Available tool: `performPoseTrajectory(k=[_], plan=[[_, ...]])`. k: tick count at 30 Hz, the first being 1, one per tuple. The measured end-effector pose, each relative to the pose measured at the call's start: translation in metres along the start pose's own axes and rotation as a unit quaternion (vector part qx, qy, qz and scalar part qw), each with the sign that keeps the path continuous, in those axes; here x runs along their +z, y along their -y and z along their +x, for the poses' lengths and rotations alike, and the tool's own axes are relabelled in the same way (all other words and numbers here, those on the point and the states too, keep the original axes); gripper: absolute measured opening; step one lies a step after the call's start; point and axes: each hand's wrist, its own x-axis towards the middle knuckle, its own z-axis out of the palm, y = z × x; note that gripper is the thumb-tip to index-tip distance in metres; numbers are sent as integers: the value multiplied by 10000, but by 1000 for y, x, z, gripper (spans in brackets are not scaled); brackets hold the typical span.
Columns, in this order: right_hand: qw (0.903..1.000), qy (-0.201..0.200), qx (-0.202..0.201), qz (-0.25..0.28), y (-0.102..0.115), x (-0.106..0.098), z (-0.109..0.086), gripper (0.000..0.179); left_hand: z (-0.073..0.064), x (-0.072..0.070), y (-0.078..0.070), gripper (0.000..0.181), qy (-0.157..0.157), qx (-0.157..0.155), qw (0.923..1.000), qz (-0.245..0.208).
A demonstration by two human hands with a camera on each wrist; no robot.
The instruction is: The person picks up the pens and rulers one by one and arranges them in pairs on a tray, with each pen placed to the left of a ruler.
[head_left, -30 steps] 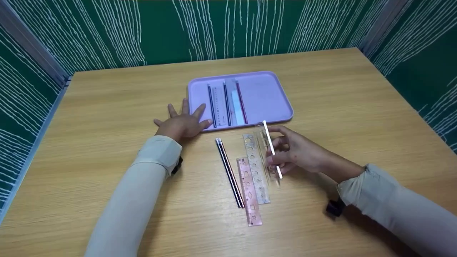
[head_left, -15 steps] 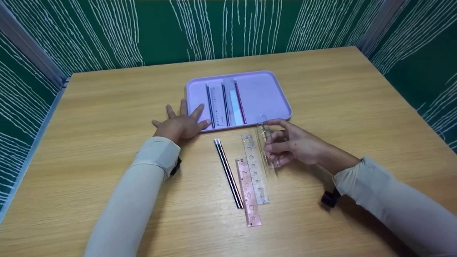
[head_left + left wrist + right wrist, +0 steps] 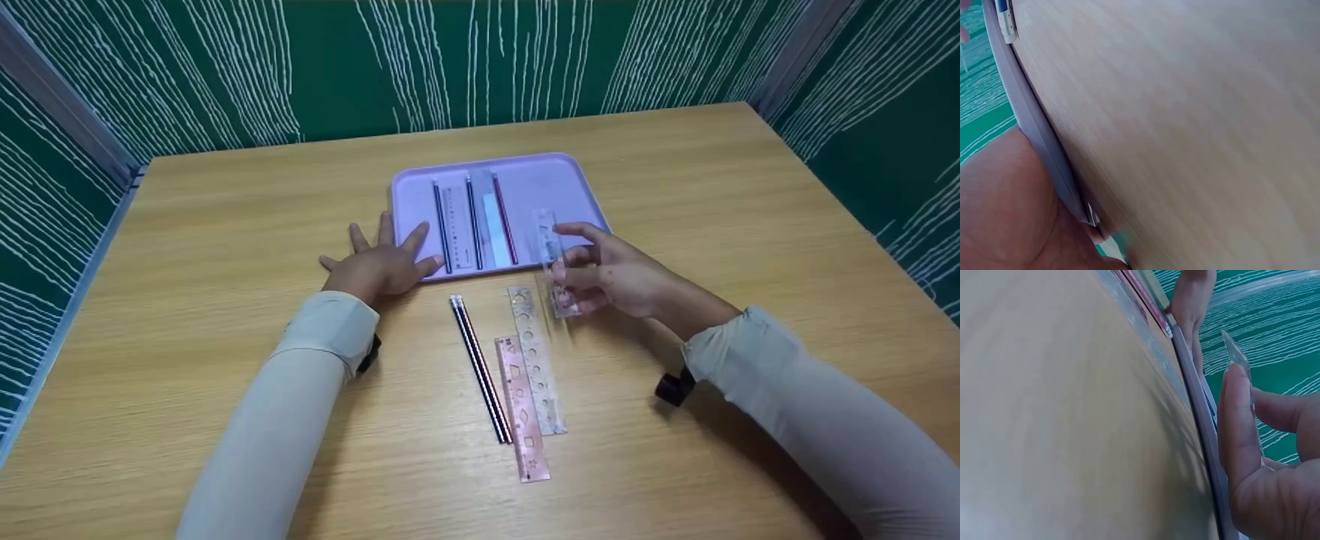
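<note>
My right hand (image 3: pixel 626 277) pinches a clear ruler (image 3: pixel 564 301) between thumb and fingers, its far end over the near right part of a purple tray (image 3: pixel 570 180). The same ruler (image 3: pixel 1235 352) stands edge-up in the right wrist view. Spread fingers of my left hand (image 3: pixel 379 266) rest at the tray's near left corner. In the tray lie two dark pencils (image 3: pixel 441 225), a clear ruler (image 3: pixel 457 225), a pale blue strip-like ruler (image 3: pixel 495 229) and a dark red pencil (image 3: pixel 505 217), side by side.
On the table (image 3: pixel 225 225) before the tray lie dark striped pencils (image 3: pixel 480 367) side by side, a pink stencil ruler (image 3: pixel 523 412) and a clear ruler with round holes (image 3: pixel 537 360), partly overlapping. Green walls with white streaks (image 3: pixel 337 67) stand behind the table.
My right hand has carried the clear ruler away from me and slightly left, from beside the loose rulers to over the tray's near edge, turning its flat side up. My left hand stays put.
</note>
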Motion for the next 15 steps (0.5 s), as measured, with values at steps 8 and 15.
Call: performPoseTrajectory(k=[8, 15], plan=[[9991, -390, -101, -144, 15, -2, 17, 79, 0, -1, 0, 77, 5, -14, 10000, -68], [9972, -607, -74, -430, 23, -6, 36, 78, 0, 1, -1, 77, -9, -28, 10000, -81]])
